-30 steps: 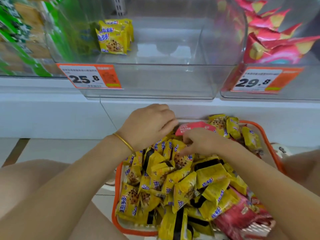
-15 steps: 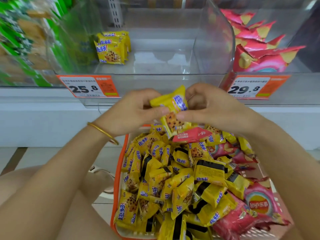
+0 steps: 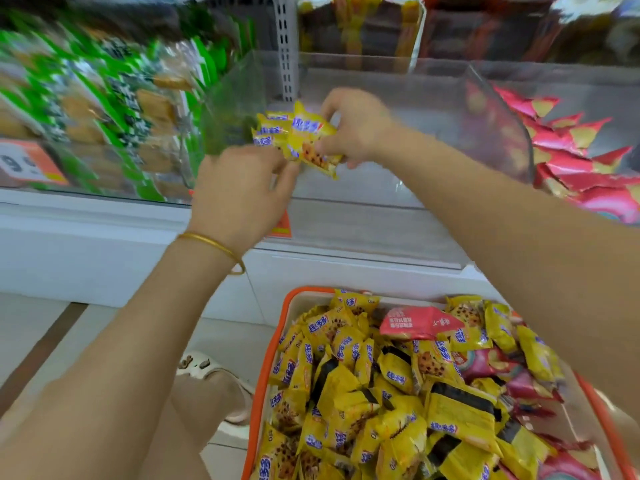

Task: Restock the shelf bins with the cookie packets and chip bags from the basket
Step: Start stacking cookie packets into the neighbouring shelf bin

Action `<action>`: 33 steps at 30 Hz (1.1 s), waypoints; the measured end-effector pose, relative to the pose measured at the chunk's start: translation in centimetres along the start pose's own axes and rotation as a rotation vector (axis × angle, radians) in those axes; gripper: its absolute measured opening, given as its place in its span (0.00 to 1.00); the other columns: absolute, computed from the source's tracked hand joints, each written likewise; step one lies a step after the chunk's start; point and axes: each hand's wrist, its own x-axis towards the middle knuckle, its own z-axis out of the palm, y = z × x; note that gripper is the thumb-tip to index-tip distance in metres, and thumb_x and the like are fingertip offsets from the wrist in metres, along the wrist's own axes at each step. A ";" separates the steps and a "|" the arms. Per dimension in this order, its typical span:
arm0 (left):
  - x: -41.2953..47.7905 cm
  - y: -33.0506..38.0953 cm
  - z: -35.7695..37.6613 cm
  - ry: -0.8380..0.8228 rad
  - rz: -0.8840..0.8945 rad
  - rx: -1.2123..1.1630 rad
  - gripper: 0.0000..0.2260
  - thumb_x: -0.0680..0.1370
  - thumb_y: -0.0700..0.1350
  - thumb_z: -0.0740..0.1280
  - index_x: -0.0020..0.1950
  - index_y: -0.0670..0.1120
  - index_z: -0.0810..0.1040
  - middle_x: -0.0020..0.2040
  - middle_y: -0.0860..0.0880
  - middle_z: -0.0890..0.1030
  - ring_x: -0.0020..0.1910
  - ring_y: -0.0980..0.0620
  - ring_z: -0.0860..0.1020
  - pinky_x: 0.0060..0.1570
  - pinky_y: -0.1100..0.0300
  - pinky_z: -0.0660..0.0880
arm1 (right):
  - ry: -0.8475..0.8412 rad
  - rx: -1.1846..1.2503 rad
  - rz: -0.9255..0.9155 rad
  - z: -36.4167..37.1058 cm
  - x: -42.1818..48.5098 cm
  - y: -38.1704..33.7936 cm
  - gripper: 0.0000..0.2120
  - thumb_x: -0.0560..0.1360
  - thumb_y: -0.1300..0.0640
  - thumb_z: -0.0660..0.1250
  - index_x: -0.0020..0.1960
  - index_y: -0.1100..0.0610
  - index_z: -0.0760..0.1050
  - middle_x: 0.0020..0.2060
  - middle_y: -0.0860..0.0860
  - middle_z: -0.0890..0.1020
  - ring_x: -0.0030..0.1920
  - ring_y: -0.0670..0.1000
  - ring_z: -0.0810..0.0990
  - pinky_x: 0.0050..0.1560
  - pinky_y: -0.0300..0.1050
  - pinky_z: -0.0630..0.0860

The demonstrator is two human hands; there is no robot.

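Up over the left part of the clear bin (image 3: 415,157), the right hand (image 3: 358,128) pinches a yellow cookie packet (image 3: 311,143) between thumb and curled fingers, holding it tilted above the bin's floor. The left hand (image 3: 242,199) reaches up from below, its fingertips (image 3: 266,157) at the packet's lower left corner; blur hides whether they pinch it or only touch it. Just left of the held packet and overlapping it are a few like packets, the stack (image 3: 268,128); whether they lie in the bin or are in the fingers, I cannot tell. A gold bangle (image 3: 211,244) rings the left wrist. An orange tag (image 3: 282,226) shows on the shelf edge (image 3: 104,230) just behind the left hand. To the right, past the bin's curved wall, red chip bags (image 3: 571,150) fill the next bin. To the left, green packs (image 3: 104,109) crowd another bin, with a second price tag (image 3: 27,164) in front of them, all blurred. Below the arms, the orange basket (image 3: 278,341) stands on the floor against the shelf base, heaped with yellow packets (image 3: 346,375). A pink packet (image 3: 415,322) lies on top near the far rim, and red bags (image 3: 485,365) show on the right side of the heap. A white sandal (image 3: 207,368) is just left of the basket.
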 end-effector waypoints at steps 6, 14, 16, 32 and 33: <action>-1.2 -0.4 0.9 0.135 0.103 0.010 0.14 0.77 0.49 0.56 0.31 0.48 0.63 0.29 0.43 0.72 0.32 0.40 0.74 0.34 0.56 0.58 | -0.088 -0.369 -0.173 5.9 6.1 -0.6 0.26 0.71 0.55 0.72 0.63 0.62 0.66 0.62 0.59 0.72 0.61 0.58 0.72 0.55 0.46 0.68; -1.0 -0.1 1.1 0.170 0.129 -0.010 0.13 0.77 0.47 0.57 0.33 0.50 0.62 0.29 0.45 0.74 0.31 0.42 0.73 0.34 0.58 0.59 | -0.043 -0.530 -0.203 7.3 7.1 -1.1 0.21 0.73 0.52 0.71 0.60 0.57 0.67 0.63 0.58 0.65 0.51 0.62 0.76 0.40 0.49 0.66; -1.0 0.0 1.1 0.171 0.123 -0.007 0.14 0.78 0.48 0.57 0.32 0.49 0.64 0.29 0.46 0.73 0.31 0.42 0.73 0.34 0.57 0.59 | -0.047 -0.531 -0.202 7.4 7.1 -1.0 0.21 0.73 0.50 0.70 0.60 0.56 0.67 0.63 0.58 0.65 0.51 0.61 0.76 0.40 0.49 0.66; -2.9 1.9 -0.8 0.219 0.193 -0.088 0.12 0.79 0.46 0.58 0.45 0.43 0.79 0.41 0.45 0.79 0.40 0.42 0.73 0.40 0.49 0.66 | 0.273 -0.268 -0.265 0.1 -4.2 -2.5 0.08 0.72 0.58 0.66 0.50 0.52 0.74 0.43 0.48 0.72 0.46 0.50 0.75 0.48 0.47 0.73; -3.4 2.6 -0.9 0.214 0.213 -0.119 0.11 0.79 0.45 0.59 0.45 0.43 0.79 0.40 0.45 0.79 0.40 0.42 0.73 0.40 0.49 0.66 | 0.281 -0.136 -0.274 -0.6 -7.1 -1.8 0.05 0.71 0.58 0.67 0.47 0.52 0.75 0.36 0.45 0.72 0.40 0.45 0.74 0.44 0.41 0.72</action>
